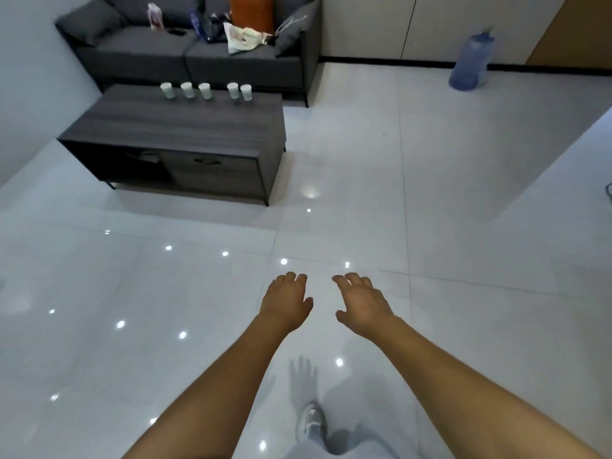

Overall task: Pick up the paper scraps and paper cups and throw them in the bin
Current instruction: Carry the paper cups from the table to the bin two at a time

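Observation:
Several white paper cups (205, 90) stand upright in a row along the far edge of a dark wooden coffee table (178, 127). Both my arms reach forward over the glossy floor, well short of the table. My left hand (286, 301) hangs palm down with its fingers loosely curled and holds nothing. My right hand (362, 304) is beside it, fingers relaxed and slightly spread, also holding nothing. I see no paper scraps and no bin in this view.
A grey sofa (185, 48) behind the table carries bags, bottles and an orange cushion. A large blue water jug (472, 62) stands by the far wall on the right. White tiled floor (364, 180) stretches between me and the table. My shoe (311, 422) shows below.

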